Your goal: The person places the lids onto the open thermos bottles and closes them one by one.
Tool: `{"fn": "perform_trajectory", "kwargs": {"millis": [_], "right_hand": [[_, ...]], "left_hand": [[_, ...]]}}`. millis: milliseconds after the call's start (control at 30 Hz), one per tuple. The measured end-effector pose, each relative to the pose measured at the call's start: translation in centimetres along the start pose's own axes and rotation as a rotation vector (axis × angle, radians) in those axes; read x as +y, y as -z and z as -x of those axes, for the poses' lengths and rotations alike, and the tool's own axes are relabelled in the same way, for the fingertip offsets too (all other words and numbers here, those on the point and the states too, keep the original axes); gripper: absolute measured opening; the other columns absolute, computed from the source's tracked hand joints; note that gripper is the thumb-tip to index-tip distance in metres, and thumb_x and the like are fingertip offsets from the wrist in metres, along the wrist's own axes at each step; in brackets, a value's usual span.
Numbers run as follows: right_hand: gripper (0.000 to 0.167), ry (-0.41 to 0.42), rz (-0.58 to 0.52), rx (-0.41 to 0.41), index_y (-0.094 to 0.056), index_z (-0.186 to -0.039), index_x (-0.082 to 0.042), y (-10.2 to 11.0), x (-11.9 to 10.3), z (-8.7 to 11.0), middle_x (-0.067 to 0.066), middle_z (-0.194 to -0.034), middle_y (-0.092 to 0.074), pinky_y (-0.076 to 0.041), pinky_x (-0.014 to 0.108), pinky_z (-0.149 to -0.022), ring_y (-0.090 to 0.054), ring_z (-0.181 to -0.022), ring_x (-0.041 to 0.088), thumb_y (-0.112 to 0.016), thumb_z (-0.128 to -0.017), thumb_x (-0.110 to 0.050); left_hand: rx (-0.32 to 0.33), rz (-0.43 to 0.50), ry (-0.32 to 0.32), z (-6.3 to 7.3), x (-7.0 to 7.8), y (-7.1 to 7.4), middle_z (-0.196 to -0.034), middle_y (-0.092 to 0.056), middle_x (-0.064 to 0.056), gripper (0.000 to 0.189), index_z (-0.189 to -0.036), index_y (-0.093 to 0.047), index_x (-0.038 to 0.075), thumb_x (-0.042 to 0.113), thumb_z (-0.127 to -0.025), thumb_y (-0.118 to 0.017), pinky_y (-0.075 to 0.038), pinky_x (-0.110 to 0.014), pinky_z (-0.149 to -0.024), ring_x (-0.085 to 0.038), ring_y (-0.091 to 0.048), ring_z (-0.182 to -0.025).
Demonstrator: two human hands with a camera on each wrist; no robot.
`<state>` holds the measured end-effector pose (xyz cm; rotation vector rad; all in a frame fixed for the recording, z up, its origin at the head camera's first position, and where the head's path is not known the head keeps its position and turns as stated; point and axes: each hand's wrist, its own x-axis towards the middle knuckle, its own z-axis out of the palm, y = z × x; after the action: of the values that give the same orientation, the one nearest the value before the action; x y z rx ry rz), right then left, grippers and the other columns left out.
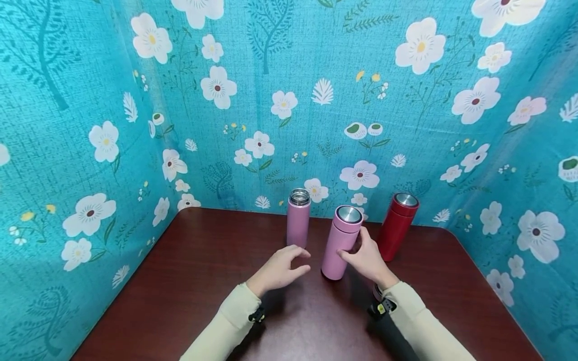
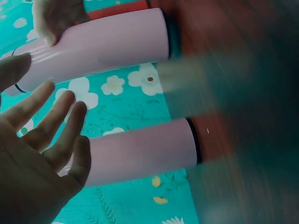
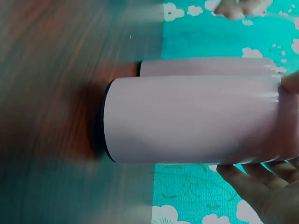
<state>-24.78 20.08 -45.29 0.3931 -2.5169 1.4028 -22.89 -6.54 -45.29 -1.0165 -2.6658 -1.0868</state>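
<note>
A pink thermos bottle (image 1: 336,250) with a steel-topped lid stands slightly tilted in the head view. My right hand (image 1: 368,256) grips it from the right side, thumb toward the front and fingers round the far side. Behind and to the left stands a second pink thermos bottle (image 1: 298,225), its lid off and its steel mouth showing. My left hand (image 1: 282,268) holds nothing; its fingers are spread and relaxed in front of the uncapped bottle. In the left wrist view, the left hand's fingers (image 2: 70,112) overlap that bottle's upper part.
To the right of the right hand, toward the back, is a red thermos bottle (image 1: 398,228) with its lid on. Part of a small dark round item (image 1: 377,292) shows beside the right wrist. A flowered blue cloth (image 1: 271,125) hangs behind the dark wooden table (image 1: 217,240).
</note>
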Motion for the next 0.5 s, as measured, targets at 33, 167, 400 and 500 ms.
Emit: {"fn": "perform_trajectory", "kwargs": {"millis": [33, 167, 400, 500], "right_hand": [[0.068, -0.004, 0.006, 0.006, -0.036, -0.129, -0.009, 0.1, 0.2, -0.2, 0.014, -0.118, -0.056, -0.052, 0.041, -0.076, -0.057, -0.099, 0.028, -0.078, -0.077, -0.017], [0.068, -0.009, 0.016, 0.025, -0.036, -0.129, -0.008, 0.2, 0.9, -1.1, 0.015, -0.118, -0.055, -0.052, 0.044, -0.077, -0.057, -0.099, 0.029, -0.078, -0.077, -0.017], [0.072, -0.005, 0.051, 0.070, -0.032, -0.133, -0.007, 0.3, 2.0, -2.8, 0.017, -0.118, -0.054, -0.051, 0.047, -0.079, -0.056, -0.100, 0.031, -0.077, -0.078, -0.018], [0.075, -0.018, 0.049, 0.065, -0.030, -0.135, -0.007, 0.4, 2.2, -3.5, 0.018, -0.121, -0.052, -0.050, 0.050, -0.082, -0.055, -0.104, 0.033, -0.077, -0.078, -0.019]], "left_hand": [[-0.017, -0.064, 0.003, 0.2, -0.1, 0.0, -0.113, -0.061, 0.001, 0.029, -0.114, -0.063, 0.012, 0.029, -0.091, -0.063, -0.043, -0.035, -0.093, -0.014, -0.056, -0.107], [-0.083, -0.268, 0.028, 0.8, -0.7, -0.2, -0.110, -0.062, 0.001, 0.030, -0.112, -0.064, 0.015, 0.035, -0.090, -0.062, -0.042, -0.040, -0.090, -0.015, -0.056, -0.104], [-0.161, -0.449, 0.050, 1.5, -2.0, -0.4, -0.103, -0.062, -0.002, 0.030, -0.108, -0.065, 0.015, 0.039, -0.090, -0.061, -0.042, -0.039, -0.082, -0.018, -0.056, -0.096], [-0.181, -0.471, 0.054, 1.7, -2.3, -0.6, -0.101, -0.061, 0.000, 0.030, -0.107, -0.065, 0.015, 0.039, -0.090, -0.061, -0.043, -0.039, -0.081, -0.019, -0.056, -0.096]]}}
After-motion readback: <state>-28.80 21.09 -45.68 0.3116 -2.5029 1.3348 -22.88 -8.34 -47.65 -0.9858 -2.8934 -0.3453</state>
